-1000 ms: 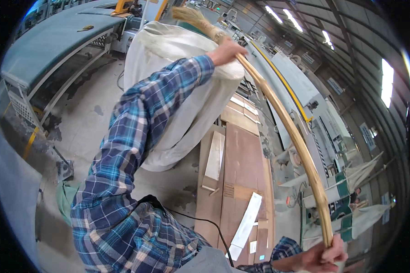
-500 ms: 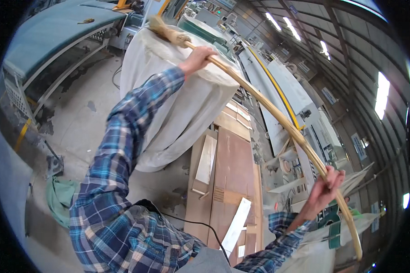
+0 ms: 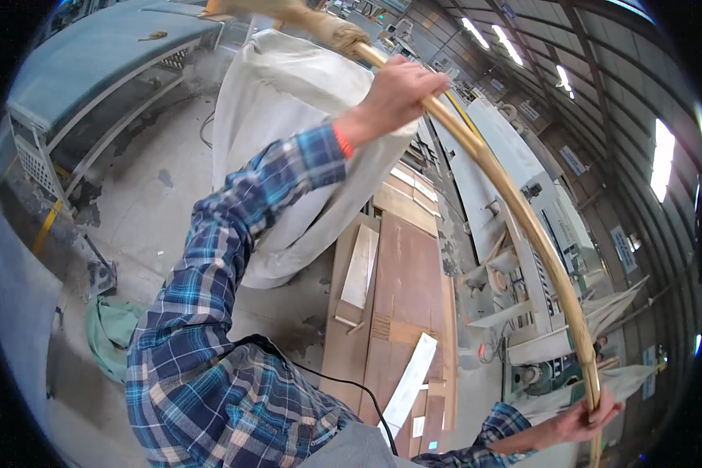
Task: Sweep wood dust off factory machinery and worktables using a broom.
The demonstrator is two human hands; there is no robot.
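Head view shows both your hands wrapped around a long broom [image 3: 522, 204], which runs in a bend from 12 o'clock at its brush end down to 4 o'clock. Your left hand [image 3: 402, 90], between 12 and 1 o'clock, has its fingers closed on the wooden handle [image 3: 558, 269] a little below the thick bound neck [image 3: 349, 35]. Your right hand [image 3: 577, 421], out at 4 o'clock, grips the lower part of that handle, whose end passes beyond the fingers and off the lower edge. The bristles [image 3: 288, 11] are blurred and partly cut off at the top, so you cannot tell whether they touch anything.

You wear blue plaid sleeves [image 3: 187, 288], with a red band [image 3: 342, 143] at the left wrist. Behind your left forearm, toward 11 o'clock, hangs a large white cloth [image 3: 257, 148]. A blue-green counter [image 3: 93, 78] stands at 10 o'clock, carrying a small yellowish item [image 3: 153, 36] too small to identify. Toward 5 o'clock you have flat brown boards [image 3: 409, 273], a white strip [image 3: 410, 381] lying slanted on them. A black cable [image 3: 366, 390] curves near 6 o'clock, and a green cloth [image 3: 109, 331] lies at 8 o'clock.
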